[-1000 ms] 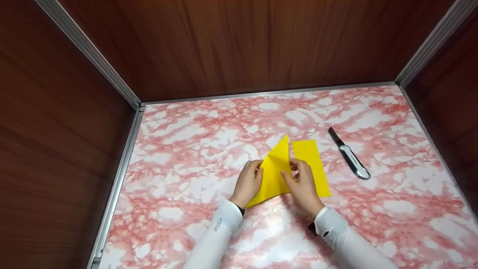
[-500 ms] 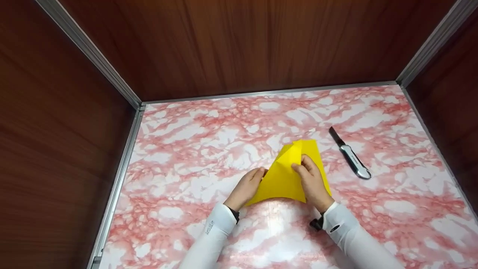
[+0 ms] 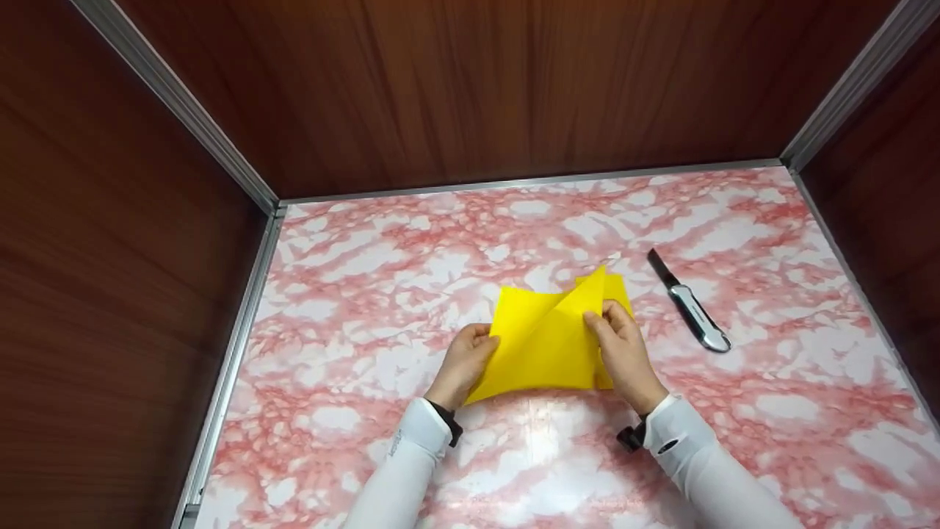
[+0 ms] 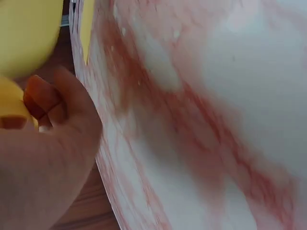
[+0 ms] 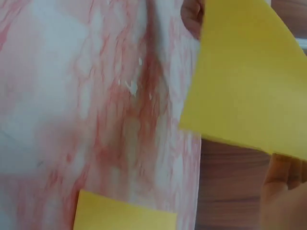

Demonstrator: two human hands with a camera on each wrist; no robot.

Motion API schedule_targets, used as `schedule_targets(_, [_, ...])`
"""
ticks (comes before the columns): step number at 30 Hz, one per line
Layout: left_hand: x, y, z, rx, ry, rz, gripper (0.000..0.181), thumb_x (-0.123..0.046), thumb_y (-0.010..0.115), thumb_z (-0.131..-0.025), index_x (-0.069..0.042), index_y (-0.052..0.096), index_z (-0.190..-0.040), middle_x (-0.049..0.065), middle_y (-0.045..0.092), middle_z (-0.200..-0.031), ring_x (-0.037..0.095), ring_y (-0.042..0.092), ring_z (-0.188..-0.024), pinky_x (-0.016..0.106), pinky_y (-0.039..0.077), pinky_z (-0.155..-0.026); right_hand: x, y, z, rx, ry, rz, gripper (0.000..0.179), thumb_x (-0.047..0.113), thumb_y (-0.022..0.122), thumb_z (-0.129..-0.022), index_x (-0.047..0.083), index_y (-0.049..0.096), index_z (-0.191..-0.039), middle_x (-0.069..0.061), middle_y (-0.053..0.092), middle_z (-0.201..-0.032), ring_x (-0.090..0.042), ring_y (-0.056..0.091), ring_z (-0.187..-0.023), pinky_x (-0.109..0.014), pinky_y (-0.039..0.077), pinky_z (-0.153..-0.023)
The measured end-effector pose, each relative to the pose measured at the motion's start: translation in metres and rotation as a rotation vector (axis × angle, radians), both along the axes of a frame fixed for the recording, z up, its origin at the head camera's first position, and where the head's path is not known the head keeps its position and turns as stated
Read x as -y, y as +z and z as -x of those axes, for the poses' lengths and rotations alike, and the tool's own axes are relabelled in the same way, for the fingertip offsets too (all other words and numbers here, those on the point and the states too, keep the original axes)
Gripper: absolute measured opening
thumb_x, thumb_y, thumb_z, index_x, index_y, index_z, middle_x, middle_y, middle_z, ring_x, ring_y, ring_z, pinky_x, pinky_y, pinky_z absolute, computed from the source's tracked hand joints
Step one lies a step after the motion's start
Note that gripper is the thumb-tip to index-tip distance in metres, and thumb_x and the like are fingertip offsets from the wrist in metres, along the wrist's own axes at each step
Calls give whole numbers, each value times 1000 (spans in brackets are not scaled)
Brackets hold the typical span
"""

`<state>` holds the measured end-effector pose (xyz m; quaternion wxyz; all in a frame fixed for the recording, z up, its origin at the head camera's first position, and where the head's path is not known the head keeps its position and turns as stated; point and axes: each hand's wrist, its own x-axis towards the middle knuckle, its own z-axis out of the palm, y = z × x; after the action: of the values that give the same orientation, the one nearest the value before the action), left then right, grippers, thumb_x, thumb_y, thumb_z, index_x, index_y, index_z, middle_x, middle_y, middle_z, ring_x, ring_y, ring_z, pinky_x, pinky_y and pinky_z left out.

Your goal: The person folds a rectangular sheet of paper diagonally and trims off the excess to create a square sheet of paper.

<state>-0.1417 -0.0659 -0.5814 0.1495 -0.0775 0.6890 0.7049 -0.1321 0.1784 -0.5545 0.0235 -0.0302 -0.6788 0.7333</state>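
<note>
A yellow sheet of paper is held above the table between my two hands, with a diagonal crease and bowed edges. My left hand pinches its left edge, thumb on the near face. At the right edge, my right hand pinches it the same way. The right wrist view shows the sheet's flat underside raised off the surface. A second, narrower yellow piece lies on the table, partly hidden behind the sheet and the right hand.
A utility knife with its dark blade out lies on the marbled red-and-white table, right of the paper. Small pale scraps lie on the tabletop. Brown wood-grain panels in metal framing enclose the back and sides.
My hands have moved apart, the left one leftward and the right one rightward. The sheet, earlier folded over diagonally, has spread open between them. The knife stays put.
</note>
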Motion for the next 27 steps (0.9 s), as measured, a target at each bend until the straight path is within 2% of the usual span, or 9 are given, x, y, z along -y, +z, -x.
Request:
schedule_targets(2, [6,-2,2,-11,35,26,31,-15,61,-102,5,58,-125,12,69,-101,17,64,-82,26,51,-73,-5,-4,3,64,-32,-38,27,23,61,-105,-3,56,-105,-6,55,-82,-15,55,-73,-24,46,-67])
schedule_targets(5, [13,-6,5,-13,79,66,27,-16,61,-103,4,60,-121,13,68,-99,19,65,-81,28,53,-73,-12,-12,8,158,-36,-113,35,33,65,-102,0,60,-114,-7,62,-84,-16,61,-71,-26,53,-64])
schedule_targets(7, [18,-9,7,-19,94,103,24,-16,62,-103,2,61,-119,12,66,-97,20,65,-82,29,55,-73,-15,-18,10,192,-23,-167,37,32,66,-101,-1,61,-118,-9,64,-87,-17,62,-70,-26,54,-64])
schedule_targets(10, [24,-14,8,-35,97,205,23,-18,64,-103,-1,64,-117,10,65,-98,20,64,-83,31,55,-76,-17,-25,14,231,19,-243,36,25,65,-102,-2,61,-126,-10,65,-94,-19,64,-75,-26,56,-67])
schedule_targets(14, [31,-20,10,-89,77,357,21,-18,67,-101,-2,67,-113,8,66,-97,20,64,-84,32,55,-77,-17,-33,19,231,62,-385,35,15,63,-102,-3,59,-132,-8,58,-92,-18,56,-73,-22,48,-63])
schedule_targets(18, [36,-25,15,-134,53,489,16,-17,71,-98,-3,70,-105,6,67,-92,19,64,-81,31,55,-74,-16,-38,26,228,86,-531,43,15,64,-101,-1,53,-139,-8,54,-89,-19,50,-69,-25,44,-60])
schedule_targets(22, [39,-29,20,-153,24,601,12,-18,73,-97,-7,72,-102,3,68,-91,16,63,-80,32,55,-76,-13,-43,32,221,96,-656,51,17,66,-100,1,46,-144,-10,56,-91,-22,52,-71,-30,45,-64])
schedule_targets(27, [41,-31,25,-162,-7,688,11,-20,72,-97,-9,71,-99,1,68,-91,16,63,-79,35,54,-77,-8,-48,38,199,86,-768,49,16,69,-98,3,44,-138,-11,56,-93,-25,54,-75,-34,47,-70])
